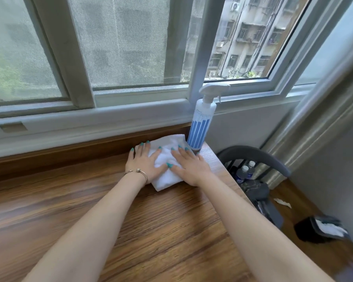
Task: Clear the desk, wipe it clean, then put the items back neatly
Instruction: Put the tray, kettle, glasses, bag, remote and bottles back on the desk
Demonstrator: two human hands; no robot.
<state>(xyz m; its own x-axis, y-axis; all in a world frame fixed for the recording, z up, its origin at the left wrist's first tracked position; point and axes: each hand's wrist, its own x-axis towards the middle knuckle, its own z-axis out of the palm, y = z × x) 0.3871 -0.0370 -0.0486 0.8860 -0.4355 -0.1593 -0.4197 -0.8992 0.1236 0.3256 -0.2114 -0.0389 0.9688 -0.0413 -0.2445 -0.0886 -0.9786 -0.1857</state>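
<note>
Cloth [167,159] is lying in the desk's [90,210] far right corner, just short of the back ledge and near the right edge. Spray bottle [200,127] is standing upright at the corner, touching the cloth's right side. Bare wood is running wide to the left and toward the camera. Right of the edge, a chair [259,157] is sitting close, with bottles and dark stuff on it. Left hand [143,163] is lying flat, fingers spread, pressing the cloth's left part. Right hand [190,165] is lying flat too, fingers straight and splayed, pressing the right part, fingertips near the bottle base. Neither hand is gripping.
</note>
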